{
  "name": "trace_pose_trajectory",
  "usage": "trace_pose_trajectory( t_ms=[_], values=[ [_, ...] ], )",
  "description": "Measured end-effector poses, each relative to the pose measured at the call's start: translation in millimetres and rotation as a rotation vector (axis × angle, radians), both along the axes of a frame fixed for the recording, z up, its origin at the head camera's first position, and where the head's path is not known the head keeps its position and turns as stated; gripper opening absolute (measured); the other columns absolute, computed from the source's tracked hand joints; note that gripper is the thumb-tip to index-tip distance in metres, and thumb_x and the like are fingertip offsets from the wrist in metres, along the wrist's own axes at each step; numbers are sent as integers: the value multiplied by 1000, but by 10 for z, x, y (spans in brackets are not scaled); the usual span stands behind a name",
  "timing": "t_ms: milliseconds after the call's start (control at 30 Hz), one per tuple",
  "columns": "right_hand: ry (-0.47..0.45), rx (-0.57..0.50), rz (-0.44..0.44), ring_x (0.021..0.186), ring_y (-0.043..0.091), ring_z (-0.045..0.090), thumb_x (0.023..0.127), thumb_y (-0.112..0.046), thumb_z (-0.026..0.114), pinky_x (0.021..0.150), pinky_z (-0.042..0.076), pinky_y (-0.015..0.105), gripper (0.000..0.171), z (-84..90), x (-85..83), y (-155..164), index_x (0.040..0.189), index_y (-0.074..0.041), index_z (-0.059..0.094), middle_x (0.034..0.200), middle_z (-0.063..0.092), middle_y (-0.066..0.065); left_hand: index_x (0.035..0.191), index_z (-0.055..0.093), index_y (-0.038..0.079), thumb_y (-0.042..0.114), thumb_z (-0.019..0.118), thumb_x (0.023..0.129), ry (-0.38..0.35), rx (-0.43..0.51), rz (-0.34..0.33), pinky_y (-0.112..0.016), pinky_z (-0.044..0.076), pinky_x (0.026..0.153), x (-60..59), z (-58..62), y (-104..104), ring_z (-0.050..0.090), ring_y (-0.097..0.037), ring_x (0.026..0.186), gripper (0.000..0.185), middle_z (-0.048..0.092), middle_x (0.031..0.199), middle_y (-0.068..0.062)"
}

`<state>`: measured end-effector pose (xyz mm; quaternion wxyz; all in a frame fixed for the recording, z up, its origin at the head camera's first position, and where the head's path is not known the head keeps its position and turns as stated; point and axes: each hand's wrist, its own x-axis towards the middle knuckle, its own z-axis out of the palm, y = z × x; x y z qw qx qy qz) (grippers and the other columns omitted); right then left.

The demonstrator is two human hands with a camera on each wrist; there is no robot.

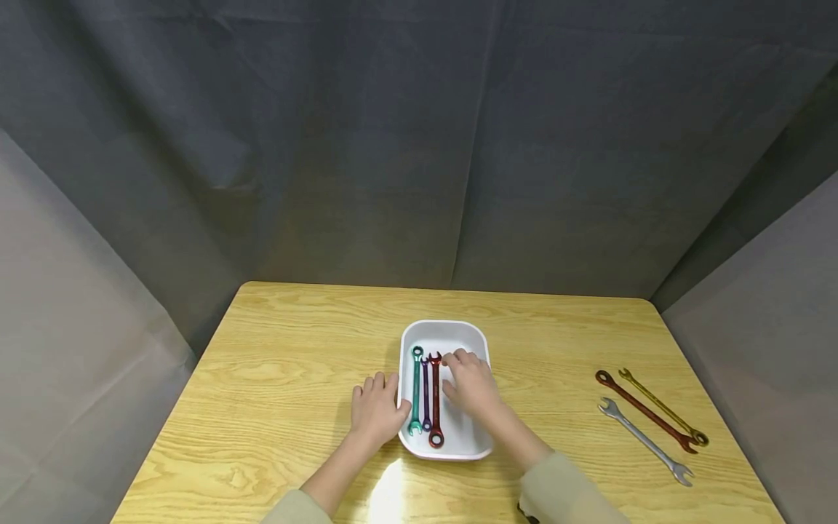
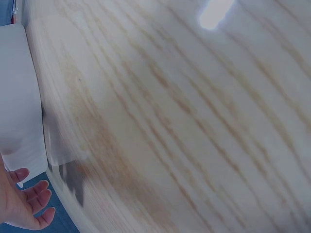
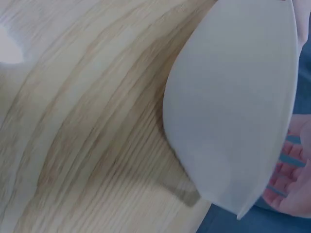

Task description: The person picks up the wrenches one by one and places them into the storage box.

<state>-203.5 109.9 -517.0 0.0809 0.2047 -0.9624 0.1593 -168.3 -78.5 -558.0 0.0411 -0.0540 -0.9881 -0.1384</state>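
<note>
A white rectangular tray (image 1: 458,453) stands on the table with three combination wrenches lying lengthwise in its left half. From left to right these are a green wrench (image 1: 416,393), a thinner purple wrench (image 1: 426,393) and a red wrench (image 1: 436,400). My left hand (image 1: 376,413) is at the tray's left side, thumb at the rim and fingers loosely bent outside it. Over the tray's right half, my right hand (image 1: 473,382) has its fingers and thumb apart beside the red wrench, nothing between them. In the right wrist view, the tray wall (image 3: 228,107) partly hides the right hand's fingers.
On the wooden table (image 1: 294,349), at the right, lie a gold wrench (image 1: 661,405), a dark red wrench (image 1: 644,409) and a silver wrench (image 1: 644,439), all slanted. A grey curtain (image 1: 366,182) hangs behind the table's far edge.
</note>
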Motion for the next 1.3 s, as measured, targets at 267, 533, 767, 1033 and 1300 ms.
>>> trace_pose_trajectory(
  t_ms=[267,533,767,1033,1300],
  values=[
    [102,1,109,97,27,53,75,-15,68,89,38,48,28,70,-9,222,102,-10,60,101,57,7,122,50,13,41,50,82,1,1,2,-42,35,77,7,9,5,47,-26,91,49,53,108,-11],
    [175,6,132,98,27,54,76,-12,66,90,37,47,25,118,-10,446,100,-9,60,98,56,6,123,51,13,41,50,82,0,-6,0,-42,35,78,4,12,2,47,-26,92,50,53,108,-11],
    [185,11,118,101,28,54,78,-11,65,90,37,48,25,115,11,631,102,-7,59,101,57,7,123,51,12,40,49,82,4,-7,-2,-42,35,77,10,20,1,47,-26,91,49,53,108,-12],
    [206,-22,108,102,29,54,78,-10,67,90,38,50,27,99,60,810,104,-6,60,103,58,8,123,51,13,40,50,82,-4,0,-2,-43,35,78,9,16,7,47,-27,93,50,53,109,-12],
    [224,-34,66,101,31,54,78,-10,63,91,36,50,28,63,70,1028,105,-4,58,103,59,11,123,51,13,41,50,82,-3,-10,-1,-42,35,77,8,13,3,47,-26,92,50,53,108,-11]
  ],
)
